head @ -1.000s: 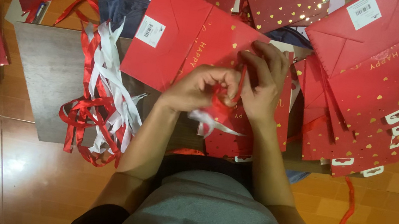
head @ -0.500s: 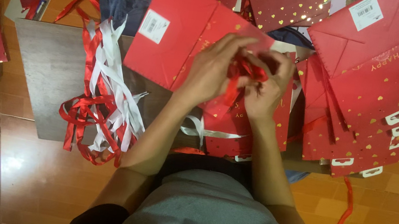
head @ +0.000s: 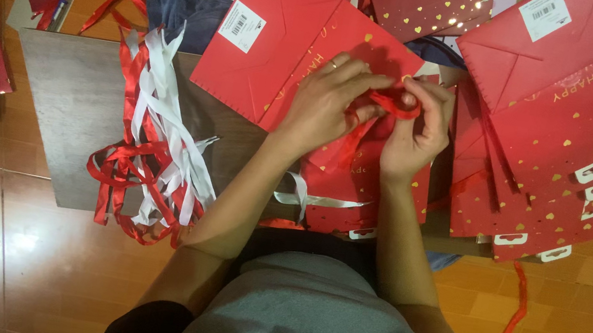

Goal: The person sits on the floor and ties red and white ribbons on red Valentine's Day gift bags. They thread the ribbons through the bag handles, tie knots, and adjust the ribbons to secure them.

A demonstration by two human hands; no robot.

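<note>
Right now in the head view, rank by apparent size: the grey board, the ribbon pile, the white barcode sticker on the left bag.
1. Grey board, partly covered.
2. Ribbon pile, red and white.
3. White barcode sticker, clearly smallest.

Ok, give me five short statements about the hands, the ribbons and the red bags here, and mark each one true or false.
1. Both hands pinch a red ribbon between them. True: the left hand and right hand each have a grip on it.
2. The ribbon pile on the grey board is all white. False: it mixes red and white strips.
3. A ring shows on the left hand. True.
4. The fanned stack of red bags lies to the person's left. False: it lies to the right.
5. The red bag above the left hand bears a white sticker. True.
</note>
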